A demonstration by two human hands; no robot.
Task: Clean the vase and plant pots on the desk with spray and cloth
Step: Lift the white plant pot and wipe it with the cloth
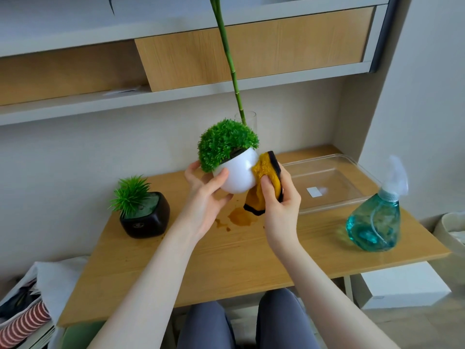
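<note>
Left hand (203,182) cups the round white glossy plant pot with its ball of green artificial foliage (236,176) from below and the side, thumb across the front and fingers curled behind, holding it tilted in the air above the light wooden desk (226,258). Right hand (279,195) is closed around the mustard-yellow cleaning cloth with a black edge (266,177), pressing it against the pot's right flank — a loose corner hangs down below the hand.

Several things could go wrong. The pot is smooth and may be wet, so it could twist or slip out of the one supporting hand if the cloth pushes too hard sideways. It is already leaning, and a further tilt might loosen the foliage. Behind it, near but apart, stands the clear glass vase holding a tall green bamboo stem (247,119) — a backward swing of the pot could knock it over. Wet patches lie on the desk just beneath the hands (241,217); setting the pot down there would dirty its base again.

The small black square pot with a spiky green plant (144,217) sits to the left, and the blue-tinted clear spray bottle (375,222) stands at the right beside a clear plastic tray (334,182).
</note>
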